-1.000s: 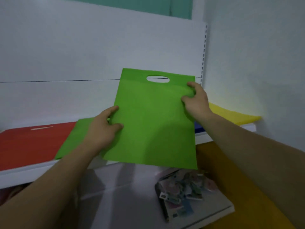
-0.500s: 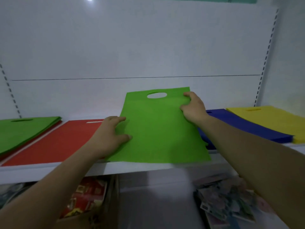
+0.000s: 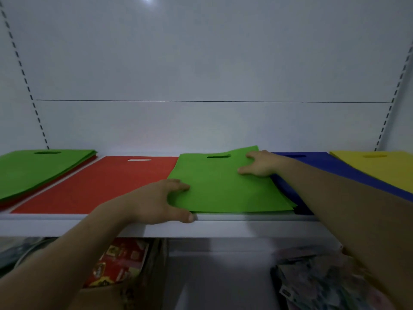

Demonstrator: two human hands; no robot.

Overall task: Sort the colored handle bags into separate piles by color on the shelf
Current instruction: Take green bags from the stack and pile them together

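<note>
Holding green bag [image 3: 223, 186] flat on shelf [image 3: 223, 227], left grip [image 3: 161, 200] pinching near-left corner, right grip [image 3: 261, 164] flat-fingered on far-right corner.

Two green piles [image 3: 38, 168] [image 3: 223, 189]; one red pile [image 3: 100, 182], blue pile [image 3: 324, 159], yellow pile [image 3: 384, 164]

A flat lime-green fabric bag with a cut-out handle slot [image 3: 223, 186] lies atop a matching stack on the white metal shelf [image 3: 245, 227]. The left hand [image 3: 154, 202] is at the bag's near-left corner with its thumb at the shelf lip; whether it pinches the bag is unclear. The right hand [image 3: 261, 164] rests spread on the far-right corner. A red bag pile [image 3: 100, 182] sits just to the left, and a dark blue pile [image 3: 330, 166] and a yellow pile [image 3: 380, 166] to the right.
</note>
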